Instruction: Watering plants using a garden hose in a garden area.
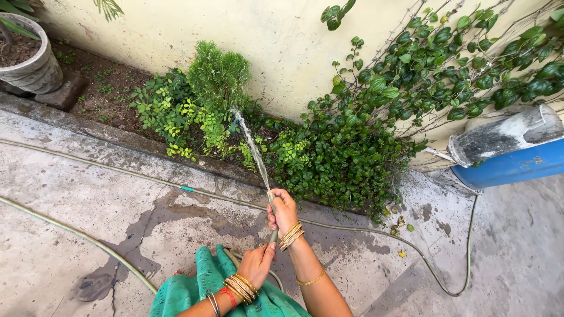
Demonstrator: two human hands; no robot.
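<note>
My right hand (283, 210) grips the end of a pale green garden hose (273, 233), fingers pinched around its mouth. My left hand (257, 263) holds the same hose a little lower, near my green garment. Both wrists wear gold bangles. A thin jet of water (249, 144) shoots from the hose end up and to the left, onto the small bushy green plant (217, 73) in the soil bed along the wall.
The hose (106, 170) trails in long loops over the wet concrete floor (76, 205). A dense leafy creeper (364, 135) covers the bed and climbs the cream wall. A blue barrel (517, 164) with a grey pipe stands at right. A grey pot (32, 64) sits at upper left.
</note>
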